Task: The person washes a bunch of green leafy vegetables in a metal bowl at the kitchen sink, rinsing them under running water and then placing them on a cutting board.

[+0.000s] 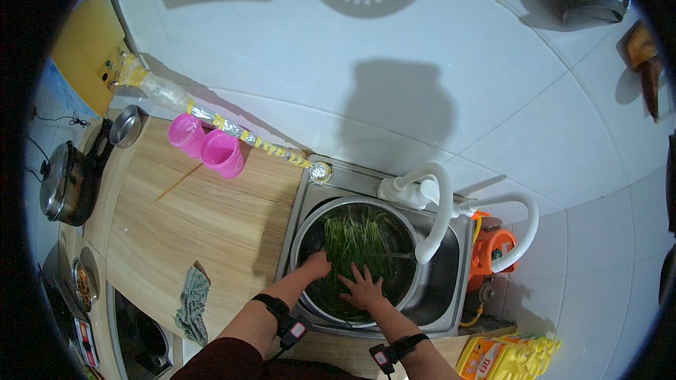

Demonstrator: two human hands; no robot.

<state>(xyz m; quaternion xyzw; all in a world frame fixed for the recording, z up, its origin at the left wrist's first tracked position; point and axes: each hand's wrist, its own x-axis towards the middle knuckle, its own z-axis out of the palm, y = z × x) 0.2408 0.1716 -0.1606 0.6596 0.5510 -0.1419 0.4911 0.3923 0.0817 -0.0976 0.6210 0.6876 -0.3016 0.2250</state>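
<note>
A round metal basin (417, 279) stands in the stainless steel sink (449, 295), with a bunch of long thin green stalks (355, 237) lying in it. Water runs into the basin from the white faucet (441, 211). My left hand (318, 265) is at the basin's left side against the edge of the greens, its fingers bent; whether it grips any stalks is hidden. My right hand (363, 289) rests on the lower part of the greens with its fingers spread.
Two pink plastic cups (222, 153), a thin stick (178, 182) and a green cloth (193, 306) lie on the wooden counter (142, 232) to the left. A lidded pot (68, 184) stands farther left. Right of the sink are a second white spout (520, 198) and an orange container (488, 253); yellow bottles (501, 356) stand below.
</note>
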